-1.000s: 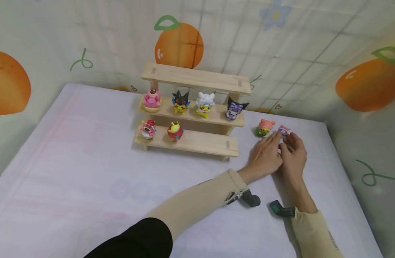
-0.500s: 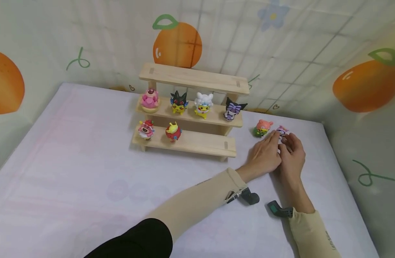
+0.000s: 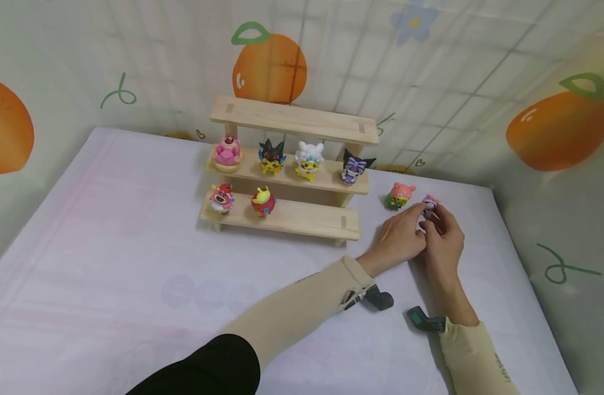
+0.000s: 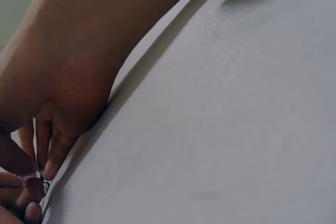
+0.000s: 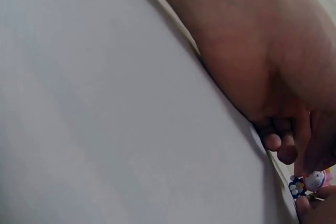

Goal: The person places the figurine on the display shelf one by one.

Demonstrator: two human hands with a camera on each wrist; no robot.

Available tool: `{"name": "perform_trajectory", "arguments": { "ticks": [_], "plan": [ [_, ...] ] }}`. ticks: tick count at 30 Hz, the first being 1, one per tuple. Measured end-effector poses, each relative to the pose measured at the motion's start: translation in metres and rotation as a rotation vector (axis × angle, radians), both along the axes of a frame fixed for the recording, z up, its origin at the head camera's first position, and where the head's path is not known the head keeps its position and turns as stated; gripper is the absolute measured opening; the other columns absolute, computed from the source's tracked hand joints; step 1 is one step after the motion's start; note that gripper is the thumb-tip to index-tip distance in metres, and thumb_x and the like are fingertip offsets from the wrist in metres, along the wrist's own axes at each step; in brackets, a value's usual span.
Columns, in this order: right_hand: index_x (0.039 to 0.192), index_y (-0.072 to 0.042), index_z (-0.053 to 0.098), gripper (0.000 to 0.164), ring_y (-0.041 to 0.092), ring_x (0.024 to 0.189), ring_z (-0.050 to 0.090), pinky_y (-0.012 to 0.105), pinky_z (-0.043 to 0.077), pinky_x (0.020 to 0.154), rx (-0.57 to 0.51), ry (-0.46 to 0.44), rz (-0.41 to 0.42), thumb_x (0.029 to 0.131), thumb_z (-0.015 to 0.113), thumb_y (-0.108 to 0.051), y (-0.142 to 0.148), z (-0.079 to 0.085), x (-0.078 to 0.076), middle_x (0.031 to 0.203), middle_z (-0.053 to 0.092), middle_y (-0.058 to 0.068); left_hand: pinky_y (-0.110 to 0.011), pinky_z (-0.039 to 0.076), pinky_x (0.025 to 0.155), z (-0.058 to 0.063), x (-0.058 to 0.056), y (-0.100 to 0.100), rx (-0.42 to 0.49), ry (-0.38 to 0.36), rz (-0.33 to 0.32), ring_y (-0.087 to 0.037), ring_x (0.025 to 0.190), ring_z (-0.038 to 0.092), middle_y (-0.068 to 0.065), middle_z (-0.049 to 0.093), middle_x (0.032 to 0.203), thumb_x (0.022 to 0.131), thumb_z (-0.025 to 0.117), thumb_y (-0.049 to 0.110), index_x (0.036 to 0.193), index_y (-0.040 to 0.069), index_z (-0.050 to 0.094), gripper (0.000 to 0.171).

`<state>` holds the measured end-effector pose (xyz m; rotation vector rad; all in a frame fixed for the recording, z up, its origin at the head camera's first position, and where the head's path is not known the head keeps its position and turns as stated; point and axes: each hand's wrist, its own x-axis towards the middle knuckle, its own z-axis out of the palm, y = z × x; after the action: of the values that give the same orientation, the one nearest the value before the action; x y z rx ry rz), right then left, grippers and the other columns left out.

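Observation:
Toward the right of the table, both hands meet at a small figurine (image 3: 430, 203) with a pink top and a white face. My left hand (image 3: 399, 233) pinches it from the left, and my right hand (image 3: 445, 238) grips it from the right with bent fingers. In the right wrist view the figurine (image 5: 316, 180) shows a white face and a dark blue part with white petal shapes between the fingertips. Only a sliver of it shows in the left wrist view. Just left of it stands a pink-headed figurine (image 3: 400, 196) with a green base.
A three-tier wooden shelf (image 3: 294, 118) stands at the back centre. Several figurines line its middle tier, including a dark-eared one with a purple bow (image 3: 353, 167). On the bottom tier are a pink bear figurine (image 3: 222, 198) and a red round one (image 3: 263, 203). Orange-printed cloth hangs behind.
The left fingers have drawn back slightly, uncovering more of the figurine between the hands. The whole scene has shifted a little left in the head view. The shelf figurines keep their places.

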<state>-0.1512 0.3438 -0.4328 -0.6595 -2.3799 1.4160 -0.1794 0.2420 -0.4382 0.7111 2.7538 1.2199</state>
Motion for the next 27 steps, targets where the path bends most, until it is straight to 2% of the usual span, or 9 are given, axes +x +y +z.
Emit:
{"name": "perform_trajectory", "arguments": {
  "ticks": [3, 6, 9, 11, 14, 19, 27],
  "plan": [
    [0.162, -0.02, 0.044, 0.059, 0.024, 0.141, 0.056, 0.029, 0.048, 0.115, 0.006, 0.0, -0.001, 0.104, 0.052, -0.019, -0.0003, 0.0004, 0.0006, 0.162, 0.051, 0.004, -0.016, 0.045, 0.107, -0.0002, -0.0004, -0.0002, 0.015, -0.011, 0.011, -0.001, 0.137, 0.055, 0.014, 0.055, 0.157, 0.096, 0.061, 0.019, 0.158, 0.022, 0.05, 0.064],
    [0.162, -0.02, 0.044, 0.058, 0.024, 0.143, 0.055, 0.029, 0.047, 0.115, 0.025, 0.002, 0.01, 0.104, 0.052, -0.019, 0.0001, 0.0, 0.0005, 0.161, 0.051, 0.004, -0.014, 0.041, 0.112, 0.0008, -0.0006, 0.0003, 0.003, -0.011, 0.016, -0.001, 0.145, 0.047, 0.011, 0.048, 0.163, 0.096, 0.061, 0.018, 0.162, 0.021, 0.043, 0.068],
    [0.162, -0.02, 0.044, 0.058, 0.025, 0.146, 0.052, 0.032, 0.044, 0.119, 0.043, -0.002, 0.022, 0.105, 0.051, -0.02, 0.0009, -0.0012, 0.0004, 0.162, 0.05, 0.005, -0.013, 0.035, 0.117, 0.0017, -0.0006, 0.0012, -0.044, 0.008, 0.004, -0.003, 0.152, 0.037, 0.006, 0.039, 0.169, 0.098, 0.06, 0.019, 0.166, 0.018, 0.035, 0.073],
    [0.162, -0.019, 0.043, 0.057, 0.026, 0.147, 0.051, 0.035, 0.042, 0.121, 0.049, 0.005, 0.03, 0.105, 0.051, -0.02, 0.0016, -0.0015, 0.0009, 0.162, 0.05, 0.006, -0.013, 0.034, 0.117, 0.0024, -0.0006, 0.0013, -0.08, 0.03, -0.013, -0.004, 0.154, 0.034, 0.004, 0.037, 0.17, 0.098, 0.06, 0.019, 0.167, 0.017, 0.032, 0.074],
    [0.163, -0.018, 0.041, 0.057, 0.027, 0.148, 0.05, 0.038, 0.04, 0.123, 0.064, 0.007, 0.043, 0.106, 0.049, -0.022, 0.0022, -0.0017, 0.0017, 0.162, 0.05, 0.008, -0.013, 0.035, 0.116, 0.0038, -0.0005, 0.0008, -0.11, 0.052, -0.039, -0.004, 0.153, 0.038, 0.005, 0.038, 0.169, 0.099, 0.059, 0.019, 0.167, 0.018, 0.033, 0.072],
    [0.164, -0.018, 0.039, 0.058, 0.027, 0.148, 0.05, 0.037, 0.04, 0.123, 0.081, -0.013, 0.051, 0.107, 0.049, -0.024, 0.0027, -0.0031, 0.0034, 0.162, 0.05, 0.01, -0.012, 0.034, 0.117, 0.0039, 0.0004, -0.0011, -0.114, 0.033, -0.07, -0.002, 0.151, 0.04, 0.009, 0.038, 0.169, 0.099, 0.058, 0.02, 0.167, 0.02, 0.033, 0.072],
    [0.162, -0.017, 0.044, 0.055, 0.025, 0.14, 0.057, 0.032, 0.044, 0.119, 0.063, 0.003, 0.009, 0.108, 0.052, -0.025, -0.0019, -0.0022, 0.0046, 0.157, 0.055, 0.01, -0.016, 0.038, 0.116, 0.0008, 0.0013, -0.0038, -0.092, 0.045, -0.075, -0.004, 0.148, 0.044, 0.008, 0.041, 0.167, 0.098, 0.059, 0.018, 0.166, 0.02, 0.035, 0.072]
  ]
}}
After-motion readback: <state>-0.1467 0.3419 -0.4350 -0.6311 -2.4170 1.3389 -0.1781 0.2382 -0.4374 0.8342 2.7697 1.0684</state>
